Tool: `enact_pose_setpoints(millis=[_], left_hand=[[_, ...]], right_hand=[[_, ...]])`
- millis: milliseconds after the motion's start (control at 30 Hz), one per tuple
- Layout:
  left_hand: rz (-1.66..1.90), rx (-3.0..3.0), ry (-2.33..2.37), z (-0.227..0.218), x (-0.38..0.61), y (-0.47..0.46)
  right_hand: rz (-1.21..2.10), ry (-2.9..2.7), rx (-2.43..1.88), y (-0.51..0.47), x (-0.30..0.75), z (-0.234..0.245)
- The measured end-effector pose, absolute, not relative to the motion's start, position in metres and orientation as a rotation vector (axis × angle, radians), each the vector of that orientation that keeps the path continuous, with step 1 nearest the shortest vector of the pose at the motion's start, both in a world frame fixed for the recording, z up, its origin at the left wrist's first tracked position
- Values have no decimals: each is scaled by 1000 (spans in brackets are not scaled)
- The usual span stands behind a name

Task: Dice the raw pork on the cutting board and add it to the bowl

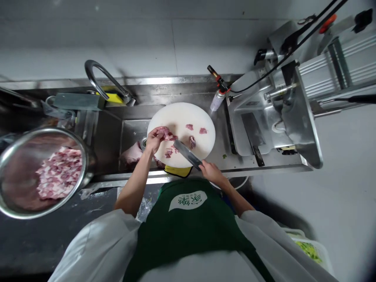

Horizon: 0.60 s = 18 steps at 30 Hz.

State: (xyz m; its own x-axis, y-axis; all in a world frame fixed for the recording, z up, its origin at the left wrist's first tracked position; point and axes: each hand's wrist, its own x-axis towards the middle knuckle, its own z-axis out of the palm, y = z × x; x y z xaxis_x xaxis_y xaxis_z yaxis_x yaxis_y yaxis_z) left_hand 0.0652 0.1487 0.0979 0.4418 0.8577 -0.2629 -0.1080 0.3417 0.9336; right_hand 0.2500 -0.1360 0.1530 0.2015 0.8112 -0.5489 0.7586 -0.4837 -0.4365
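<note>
In the head view, a piece of meat (166,133) is pinched by the left hand (154,141) near the left edge of the round white board (182,112). A knife (188,154) is gripped by its handle in the right hand (212,172), past the board's bottom right edge. The blade tip is held by the meat's right end; whether they touch cannot be told.

The work looks partly done. Small bits (203,131) are spread on the board, and a pile of cut-up meat (61,172) is kept in the metal bowl (20,172), past the sink's left edge. The pinched piece seems not fully cut, and a big lump (132,152) is seen in the sink (132,127), by the board's lower left edge.

Open room is found near the board's top edge and on the counter (221,135) by its right edge. Less is found at the front edge, where the apron (194,227) is close.
</note>
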Motion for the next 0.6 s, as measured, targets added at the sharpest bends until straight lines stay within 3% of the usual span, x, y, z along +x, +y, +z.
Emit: enact_pose_setpoints(millis=[200, 333, 600], left_hand=[[815, 1045, 791, 136, 57, 170], [874, 1038, 730, 147, 58, 161], [868, 809, 1213, 76, 7, 88]], right_hand=[[1347, -1816, -2142, -98, 211, 147], [1308, -1695, -2297, -85, 207, 139], [1095, -1505, -2685, -98, 252, 154]])
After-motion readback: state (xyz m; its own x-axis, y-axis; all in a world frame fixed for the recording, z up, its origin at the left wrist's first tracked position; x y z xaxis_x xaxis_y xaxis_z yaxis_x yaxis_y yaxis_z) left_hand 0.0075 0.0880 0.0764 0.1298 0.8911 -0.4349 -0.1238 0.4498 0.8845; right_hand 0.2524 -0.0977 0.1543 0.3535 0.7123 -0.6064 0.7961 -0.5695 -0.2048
